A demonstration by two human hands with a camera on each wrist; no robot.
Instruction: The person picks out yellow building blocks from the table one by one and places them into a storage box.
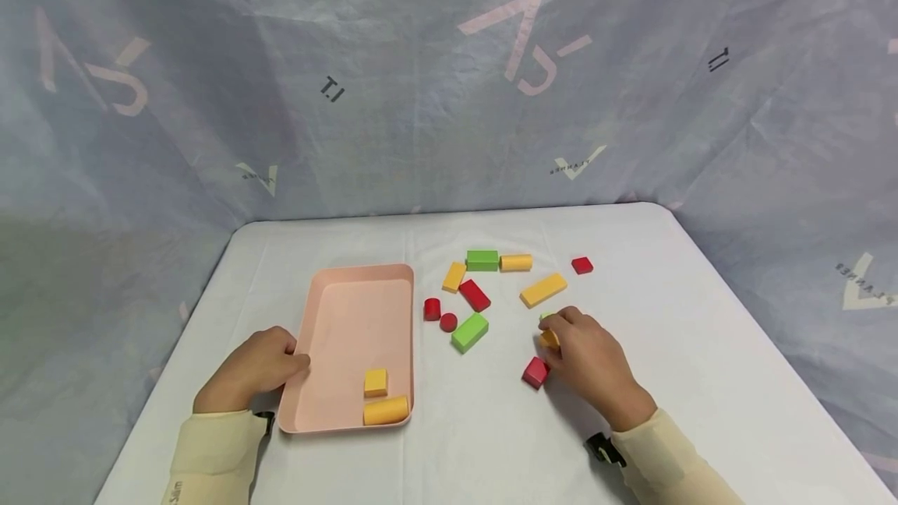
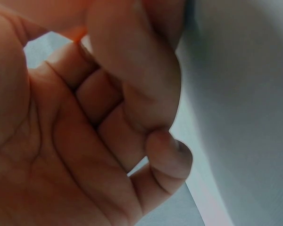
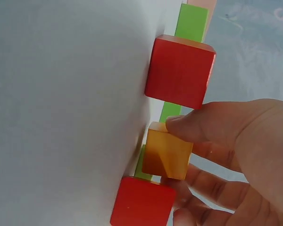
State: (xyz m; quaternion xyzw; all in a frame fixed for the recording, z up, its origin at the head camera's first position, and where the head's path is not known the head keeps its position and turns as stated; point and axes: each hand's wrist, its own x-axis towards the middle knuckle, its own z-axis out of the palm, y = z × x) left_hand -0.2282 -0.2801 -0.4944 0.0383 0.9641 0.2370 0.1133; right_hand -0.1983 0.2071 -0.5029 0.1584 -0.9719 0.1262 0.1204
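My left hand grips the left rim of a pink tray, thumb over the edge. Its curled fingers fill the left wrist view. On the table's right half, my right hand pinches a small yellow block between thumb and fingers. Just nearer than that block lies a red cube, which shows larger in the right wrist view. A green piece peeks out past the right fingertips, mostly hidden. Another red block appears beside the fingers in the right wrist view.
Inside the tray are a yellow cube and a yellow cylinder. Between tray and right hand lie a green block, a red disc and a red cylinder. Farther back are several more blocks, including a long yellow one.
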